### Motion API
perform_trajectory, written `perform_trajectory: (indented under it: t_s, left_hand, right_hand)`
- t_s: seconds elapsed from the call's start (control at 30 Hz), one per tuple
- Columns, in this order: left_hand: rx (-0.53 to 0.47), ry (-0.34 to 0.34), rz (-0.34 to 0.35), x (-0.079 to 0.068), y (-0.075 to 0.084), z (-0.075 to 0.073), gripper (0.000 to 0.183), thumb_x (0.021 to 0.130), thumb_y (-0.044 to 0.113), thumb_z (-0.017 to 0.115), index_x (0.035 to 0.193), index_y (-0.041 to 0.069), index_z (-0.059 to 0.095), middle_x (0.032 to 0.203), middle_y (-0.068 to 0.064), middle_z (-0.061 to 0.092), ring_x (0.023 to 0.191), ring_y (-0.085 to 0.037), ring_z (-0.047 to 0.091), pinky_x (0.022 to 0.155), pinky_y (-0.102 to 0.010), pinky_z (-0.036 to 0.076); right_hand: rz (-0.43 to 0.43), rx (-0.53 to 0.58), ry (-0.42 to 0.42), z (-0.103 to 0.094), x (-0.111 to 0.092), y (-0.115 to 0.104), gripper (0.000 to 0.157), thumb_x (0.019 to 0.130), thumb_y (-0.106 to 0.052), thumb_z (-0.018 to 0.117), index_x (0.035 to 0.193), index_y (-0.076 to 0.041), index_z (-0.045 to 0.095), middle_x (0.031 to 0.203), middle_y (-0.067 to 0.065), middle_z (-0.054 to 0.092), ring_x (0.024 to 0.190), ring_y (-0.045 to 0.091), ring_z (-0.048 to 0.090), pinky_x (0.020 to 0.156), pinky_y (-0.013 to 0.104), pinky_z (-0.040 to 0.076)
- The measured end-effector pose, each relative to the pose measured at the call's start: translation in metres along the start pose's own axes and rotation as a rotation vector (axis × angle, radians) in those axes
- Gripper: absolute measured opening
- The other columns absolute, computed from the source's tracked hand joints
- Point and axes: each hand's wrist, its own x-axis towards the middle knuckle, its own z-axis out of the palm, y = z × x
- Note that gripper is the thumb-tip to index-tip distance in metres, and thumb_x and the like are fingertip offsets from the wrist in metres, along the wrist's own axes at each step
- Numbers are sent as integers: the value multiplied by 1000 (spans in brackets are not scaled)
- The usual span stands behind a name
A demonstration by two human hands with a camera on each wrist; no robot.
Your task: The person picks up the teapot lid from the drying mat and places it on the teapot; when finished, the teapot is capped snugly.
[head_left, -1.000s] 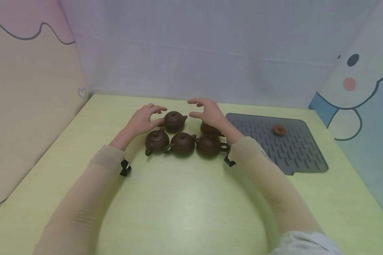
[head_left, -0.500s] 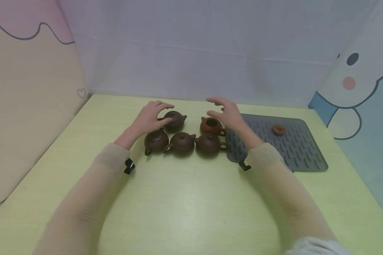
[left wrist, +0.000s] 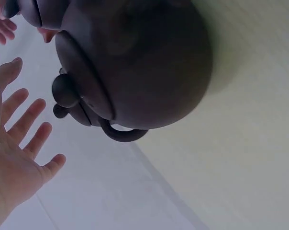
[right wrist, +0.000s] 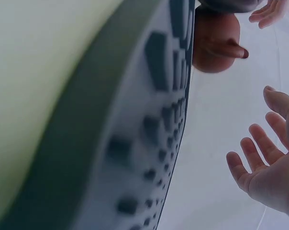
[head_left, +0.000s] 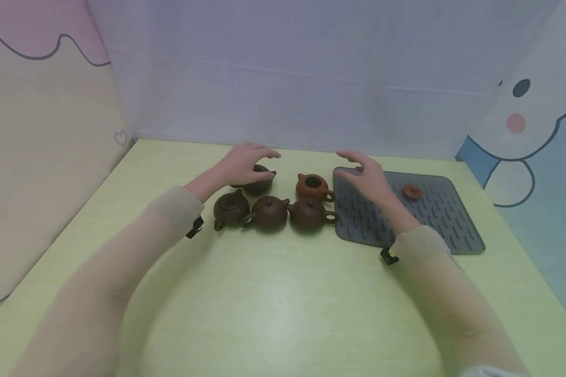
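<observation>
My left hand (head_left: 247, 165) hovers over a dark brown lidded teapot (head_left: 259, 184) at the back left, partly hiding it; its fingers are spread and hold nothing. Over the left part of a grey ridged mat (head_left: 363, 225) is my right hand (head_left: 368, 178), fingers relaxed and apart. Between the hands stands a reddish-brown teapot (head_left: 312, 187) without its lid, its dark opening showing. A small reddish lid (head_left: 412, 191) lies on the mat, to the right of my right hand. In the left wrist view a dark teapot (left wrist: 154, 67) fills the top, beside the spread fingers (left wrist: 32, 117).
Three dark lidded teapots form a front row: a left one (head_left: 231, 209), a middle one (head_left: 270, 214) and a right one (head_left: 307, 215), whose handle comes close to the mat. They stand on a pale yellow table (head_left: 273, 293) with a white cloth wall (head_left: 287, 104) behind.
My right hand has moved right, off the reddish teapot and over the mat, uncovering the pot. My left hand has shifted right over the back teapot. The teapots and lid look unmoved.
</observation>
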Motion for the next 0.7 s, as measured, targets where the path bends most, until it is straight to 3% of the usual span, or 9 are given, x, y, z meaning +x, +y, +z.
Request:
perform_trajectory:
  t_s: [0.37, 0.7]
  left_hand:
    - [-62, -175, 76, 37, 20, 7, 55, 93, 33, 67, 142, 13, 52, 133, -13, 63, 129, -30, 53, 115, -48, 34]
    - [-60, -283, 87, 54, 23, 24, 57, 92, 33, 67, 143, 15, 51, 131, -10, 62, 128, -32, 52, 108, -49, 40]
  right_hand:
    - [41, -47, 45, -36, -22, 28, 57, 94, -28, 68, 147, -20, 49, 154, 6, 45, 143, 30, 39, 114, 51, 37]
    - [111, -122, 92, -66, -37, 50, 58, 95, -33, 66, 148, -19, 46, 156, 10, 42, 142, 38, 40, 112, 57, 38]
